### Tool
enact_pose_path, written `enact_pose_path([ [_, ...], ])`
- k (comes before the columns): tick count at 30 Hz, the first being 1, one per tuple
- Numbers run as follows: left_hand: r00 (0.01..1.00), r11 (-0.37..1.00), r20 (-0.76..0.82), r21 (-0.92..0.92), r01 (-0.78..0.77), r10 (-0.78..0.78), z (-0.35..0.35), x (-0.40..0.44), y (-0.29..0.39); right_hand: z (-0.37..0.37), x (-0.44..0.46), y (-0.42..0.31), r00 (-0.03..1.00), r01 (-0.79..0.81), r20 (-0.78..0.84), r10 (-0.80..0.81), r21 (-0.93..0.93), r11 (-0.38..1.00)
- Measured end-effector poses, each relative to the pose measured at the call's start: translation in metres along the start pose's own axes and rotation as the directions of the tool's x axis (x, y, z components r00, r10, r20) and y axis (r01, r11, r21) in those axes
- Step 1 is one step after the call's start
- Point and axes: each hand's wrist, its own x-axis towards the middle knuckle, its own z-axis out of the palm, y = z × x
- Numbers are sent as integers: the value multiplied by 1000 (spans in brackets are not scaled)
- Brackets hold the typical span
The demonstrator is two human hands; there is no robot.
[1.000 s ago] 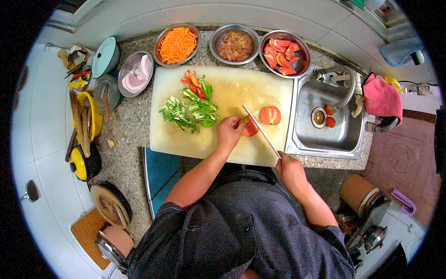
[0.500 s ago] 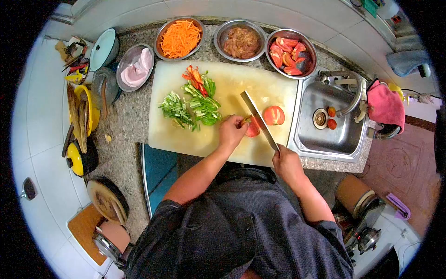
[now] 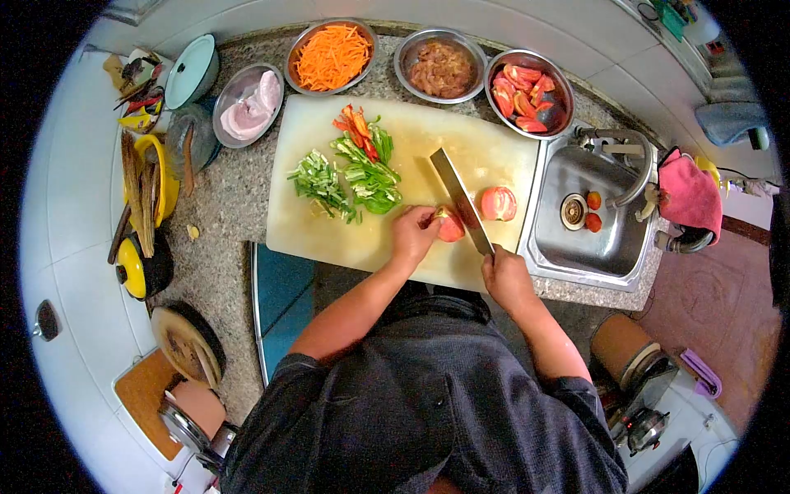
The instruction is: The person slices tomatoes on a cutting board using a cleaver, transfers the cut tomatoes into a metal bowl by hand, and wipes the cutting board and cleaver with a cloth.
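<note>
My right hand (image 3: 508, 280) is closed around the handle of a kitchen knife (image 3: 462, 200), its broad blade pointing away from me over the cutting board (image 3: 313, 239). Beside the blade, on its left, is a piece of tomato (image 3: 450, 227). The bent fingers of my left hand (image 3: 415, 235) grip that piece at its left edge. Just right of the knife lies a tomato half (image 3: 498, 203). Sliced green peppers (image 3: 370, 177), red pepper strips (image 3: 355, 126) and chopped pale green pieces (image 3: 319, 179) are heaped on the board's left half.
Along the back stand metal bowls of carrot shreds (image 3: 332, 58), sliced meat (image 3: 443, 70) and tomato wedges (image 3: 520, 90), and a dish of pale meat (image 3: 251, 111). At right, the sink (image 3: 609, 247) holds two small red pieces near its drain. A faucet (image 3: 634, 181) arches over it.
The whole view has shifted slightly, so the board and bowls appear further right. My left fingers have moved a little against the tomato piece. The knife remains beside it.
</note>
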Motion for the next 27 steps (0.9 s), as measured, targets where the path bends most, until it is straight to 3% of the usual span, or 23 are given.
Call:
enact_pose_path([
  [6,994,988,25,-102,112,-110,-3,-2,-3,-24,-32,-16,995,5,95,0,-50,999],
  [9,999,999,19,19,34,-35,-4,-1,-9,-9,-28,-11,995,-12,102,22,-97,995],
  [11,998,998,62,50,28,-31,-8,0,-2,6,-13,-9,997,-2,74,4,-21,1000],
  [19,999,995,34,-98,-32,36,-3,-3,-9,1,0,-4,1000,22,13,-22,-7,1000],
  [22,999,993,26,-114,-23,26,-1,-5,-16,-22,-22,-20,997,-2,80,0,22,1000],
  [24,999,994,29,-106,-20,23,-2,-4,-14,-23,-31,-20,997,69,27,-69,-13,998],
  [27,999,999,27,-47,-23,24,-8,-5,-9,-19,-38,-18,985,-82,148,92,-73,994],
])
